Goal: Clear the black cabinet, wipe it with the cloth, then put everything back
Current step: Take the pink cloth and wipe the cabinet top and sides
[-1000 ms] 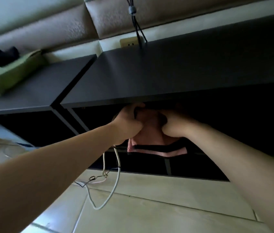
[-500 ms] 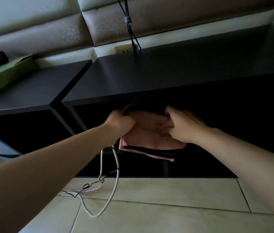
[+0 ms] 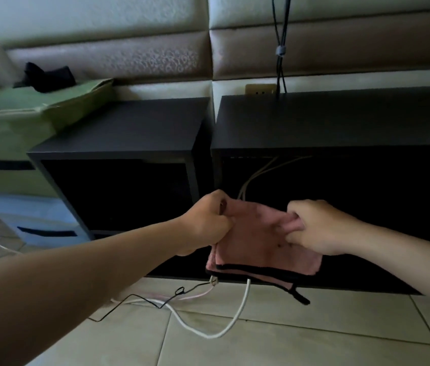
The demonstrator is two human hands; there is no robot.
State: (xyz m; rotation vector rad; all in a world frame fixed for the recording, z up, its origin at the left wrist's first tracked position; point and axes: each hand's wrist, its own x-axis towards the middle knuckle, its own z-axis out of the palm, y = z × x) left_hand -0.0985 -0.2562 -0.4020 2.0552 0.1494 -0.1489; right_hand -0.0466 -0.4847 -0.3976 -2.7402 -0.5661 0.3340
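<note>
At the open front of the cabinet (image 3: 340, 120), set low against a padded wall (image 3: 103, 56), a pink cloth (image 3: 258, 244) hangs between two hands, above the floor (image 3: 314, 347). The left hand (image 3: 206, 225) is clenched round the cloth's left edge, gripping a bunched fold. The right hand (image 3: 314, 229) pinches the upper right part, fingers curled into the fabric. The cloth is folded over, with black trim along its lower edge and a black loop dangling near the right corner. Behind it the cabinet's inside is dark, and pale cords (image 3: 250, 178) run down from under the top. A second black unit (image 3: 129, 128) stands just beside on the left, with a green bag (image 3: 23, 120) next to it. On the tiles lie a white cable (image 3: 244, 299) and a thin black wire (image 3: 144, 301). A socket (image 3: 260, 89) shows on the wall just above the cabinet top, and dark cords (image 3: 279, 48) hang down beside it.
</note>
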